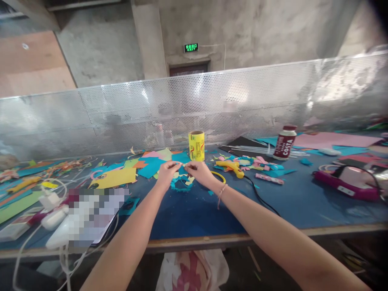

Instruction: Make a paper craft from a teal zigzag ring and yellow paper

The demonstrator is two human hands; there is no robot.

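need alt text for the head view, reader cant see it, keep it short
A person's left hand and right hand nearly meet above a blue table, seeming to pinch a tiny piece too small to identify. Nearby are colored paper, a yellow roll, a yellow glue gun and a bottle.

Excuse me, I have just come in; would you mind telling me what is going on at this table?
A person is working with both bare hands over a blue table. The left hand and right hand are close together in a pinching pose above paper scraps; anything between their fingertips is too small to identify. A yellow roll stands just beyond them, and a glue gun lies to the right.
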